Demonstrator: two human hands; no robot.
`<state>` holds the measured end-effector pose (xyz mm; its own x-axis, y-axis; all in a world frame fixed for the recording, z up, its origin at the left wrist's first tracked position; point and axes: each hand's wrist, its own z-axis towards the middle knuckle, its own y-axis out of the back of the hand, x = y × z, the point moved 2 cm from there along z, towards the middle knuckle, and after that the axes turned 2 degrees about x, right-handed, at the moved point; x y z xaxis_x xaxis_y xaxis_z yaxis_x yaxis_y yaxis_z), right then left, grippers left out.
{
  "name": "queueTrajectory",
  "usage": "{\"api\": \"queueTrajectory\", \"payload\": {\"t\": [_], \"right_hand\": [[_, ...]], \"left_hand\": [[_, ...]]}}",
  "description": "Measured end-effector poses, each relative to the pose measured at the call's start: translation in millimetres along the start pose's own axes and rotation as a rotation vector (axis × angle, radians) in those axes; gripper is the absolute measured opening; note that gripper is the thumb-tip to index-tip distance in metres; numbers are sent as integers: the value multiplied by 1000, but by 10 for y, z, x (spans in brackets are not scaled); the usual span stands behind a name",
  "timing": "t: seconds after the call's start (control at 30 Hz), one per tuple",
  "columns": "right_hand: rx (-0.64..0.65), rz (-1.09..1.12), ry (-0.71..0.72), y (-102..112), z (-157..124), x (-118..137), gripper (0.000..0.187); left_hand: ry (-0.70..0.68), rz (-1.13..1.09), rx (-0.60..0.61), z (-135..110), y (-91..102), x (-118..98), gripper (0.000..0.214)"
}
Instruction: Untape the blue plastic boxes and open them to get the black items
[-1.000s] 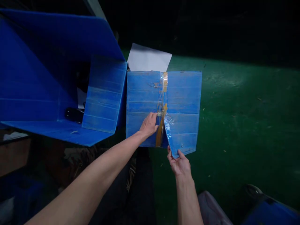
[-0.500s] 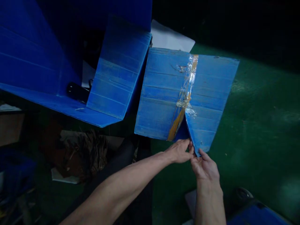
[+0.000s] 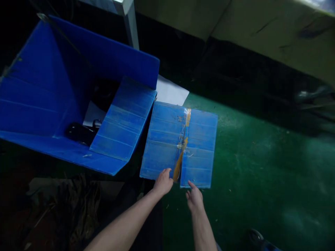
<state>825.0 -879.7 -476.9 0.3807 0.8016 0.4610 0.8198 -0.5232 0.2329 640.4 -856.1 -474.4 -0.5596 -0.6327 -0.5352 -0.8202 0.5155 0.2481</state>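
Note:
A blue corrugated box with two top flaps sits in front of me. Clear and brown tape runs along the flaps' seam, which gapes at the near end. My left hand rests at the near edge of the left flap, beside the gap, its fingers loosely apart. At the near edge of the right flap, my right hand has its thumb and fingers apart, with nothing held between them. Whether its fingertips touch the flap is hard to tell.
To the left stands a large open blue bin with a folded-in panel and black objects inside. A white sheet lies behind the box. A metal table leg is at the back. A shoe shows at lower right.
The lifted corner of the right flap now lies flat, and my right hand has let go of it. My hands have moved apart. The view has shifted back, showing more surroundings.

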Motion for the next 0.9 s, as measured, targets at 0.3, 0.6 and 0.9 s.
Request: {"api": "queueTrajectory", "payload": {"t": [0.3, 0.6, 0.9], "right_hand": [[109, -774, 711, -887, 704, 1088, 75], [123, -1252, 723, -1395, 953, 1151, 14], [405, -1354, 638, -1307, 1077, 1426, 23]], "left_hand": [[144, -128, -57, 220, 135, 138, 55], [110, -239, -141, 770, 304, -208, 62], [94, -331, -136, 1450, 278, -803, 40]]}}
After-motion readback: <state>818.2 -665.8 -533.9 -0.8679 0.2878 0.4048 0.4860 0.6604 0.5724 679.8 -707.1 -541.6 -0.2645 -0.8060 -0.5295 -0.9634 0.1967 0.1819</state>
